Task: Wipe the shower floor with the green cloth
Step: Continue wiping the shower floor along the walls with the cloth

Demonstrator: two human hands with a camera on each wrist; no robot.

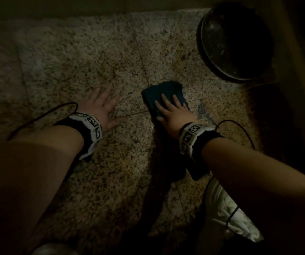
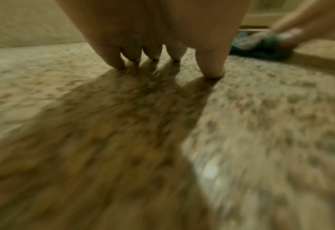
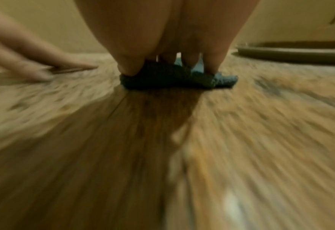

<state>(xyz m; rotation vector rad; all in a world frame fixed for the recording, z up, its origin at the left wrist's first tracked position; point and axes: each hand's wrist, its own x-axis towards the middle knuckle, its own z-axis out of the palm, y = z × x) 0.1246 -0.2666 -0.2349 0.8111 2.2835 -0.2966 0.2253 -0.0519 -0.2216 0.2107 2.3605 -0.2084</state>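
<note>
Speckled stone tiles make up the shower floor (image 1: 85, 57), dimly lit and crossed by thin grout lines; a plain wall (image 2: 25, 21) rises at its far edge. Right hand (image 1: 173, 112): fingers straight and spread, palm down, pressing flat on the green cloth (image 1: 163, 95), which lies bunched on the floor near the meeting of two grout lines. From the right wrist view, the fingertips (image 3: 127, 68) bear down on the cloth (image 3: 172, 77), whose edge pokes out just beyond them. Left hand (image 1: 102, 105): open, fingers extended and splayed, resting directly on bare tile beside the cloth without touching it; the left wrist view shows the fingertips (image 2: 211, 68) in contact with the floor and the cloth (image 2: 260, 49) off to one side under the other hand. Each wrist carries a black band with white marker blocks (image 1: 91, 129) and a thin black cord (image 1: 43, 116). Dark round basin (image 1: 236, 43): standing on the floor beyond the right hand, near the corner. White shoe (image 1: 229, 214): visible below the right forearm. Both wrist views are blurred.
</note>
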